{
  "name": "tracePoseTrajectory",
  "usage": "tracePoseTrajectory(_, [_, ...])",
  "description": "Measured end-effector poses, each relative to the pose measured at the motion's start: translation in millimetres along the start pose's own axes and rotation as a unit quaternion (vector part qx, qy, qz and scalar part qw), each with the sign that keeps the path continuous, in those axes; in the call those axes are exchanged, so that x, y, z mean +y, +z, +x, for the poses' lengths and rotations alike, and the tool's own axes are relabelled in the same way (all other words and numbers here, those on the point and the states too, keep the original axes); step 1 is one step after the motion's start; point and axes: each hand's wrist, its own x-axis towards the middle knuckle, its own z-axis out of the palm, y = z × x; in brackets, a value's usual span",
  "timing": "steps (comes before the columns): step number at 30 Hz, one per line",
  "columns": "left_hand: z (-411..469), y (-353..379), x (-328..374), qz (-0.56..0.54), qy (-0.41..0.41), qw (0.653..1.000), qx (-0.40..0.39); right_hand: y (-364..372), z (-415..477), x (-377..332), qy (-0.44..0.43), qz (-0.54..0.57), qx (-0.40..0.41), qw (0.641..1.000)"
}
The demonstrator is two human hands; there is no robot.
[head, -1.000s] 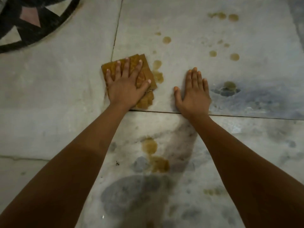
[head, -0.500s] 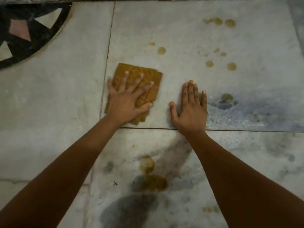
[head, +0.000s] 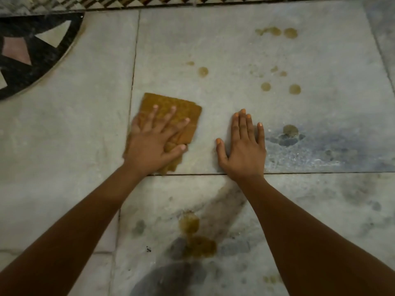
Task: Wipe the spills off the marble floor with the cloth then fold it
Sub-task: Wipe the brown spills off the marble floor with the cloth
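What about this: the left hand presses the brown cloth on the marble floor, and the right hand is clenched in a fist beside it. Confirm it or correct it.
One thing is wrong. The head view shows the right hand lying flat with straight fingers, not clenched in a fist. The rest stands: the left hand presses the brown cloth on the marble floor, the right hand beside it.

the left hand [head: 154, 144] covers the near part of the cloth [head: 171, 110]; the dark inlay [head: 32, 50] is cut by the left edge, both forearms by the bottom
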Motion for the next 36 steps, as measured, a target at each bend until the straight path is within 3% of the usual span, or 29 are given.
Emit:
tracePoseTrajectory(4, [42.5, -6.8, -35.0, -0.028, -0.181, 0.983, 0.010, 1.3, 0.6, 0.1, -0.001, -0.001, 0.000, 1.000])
tracePoseTrajectory(7, [113.9, -13.5, -27.7, -0.074, -0.243, 0.967, 0.009, 2.3, 0.2, 0.3, -0.001, -0.001, 0.004, 1.000])
tracePoseTrajectory(11, [167.9, -18.5, 18.2, -0.066, -0.141, 0.987, -0.027, 3.5, 0.9, 0.0, -0.003, 0.000, 0.013, 1.000])
tracePoseTrajectory(16, [105.9, -9.0, 21.5, -0.019, 0.049, 0.999, -0.005, 2.3, -0.1, -0.3, 0.004, 0.013, 0.021, 1.000])
tracePoseTrajectory(18, [87.5, -8.2, -7.8, -0.023, 0.012, 1.000, -0.001, 2.4, 0.2, -0.4, 0.002, 0.016, 0.018, 1.000])
tracePoseTrajectory(20, [102.1, -10.7, -24.7, -0.037, -0.075, 0.996, -0.006, 2.5, 0.4, 0.3, 0.003, 0.015, 0.016, 1.000])
tracePoseTrajectory(23, [151.7, -21.1, -8.7, -0.066, -0.167, 0.984, -0.016, 3.1, 0.6, 0.0, 0.002, 0.006, 0.014, 1.000])
tracePoseTrajectory(27, [169.9, -23.2, 41.1, -0.048, -0.103, 0.992, -0.046, 3.4, -0.9, -0.1, 0.003, -0.006, 0.021, 1.000])
tracePoseTrajectory(32, [76.5, -8.5, 44.4, -0.019, 0.032, 0.998, -0.043, -2.3, -4.4, -0.8, -0.012, 0.006, 0.035, 0.999])
tracePoseTrajectory(36, [50.3, -3.7, 21.2, -0.021, -0.019, 0.999, -0.042, -13.8, -14.4, 24.4, -0.023, 0.109, 0.103, 0.988])
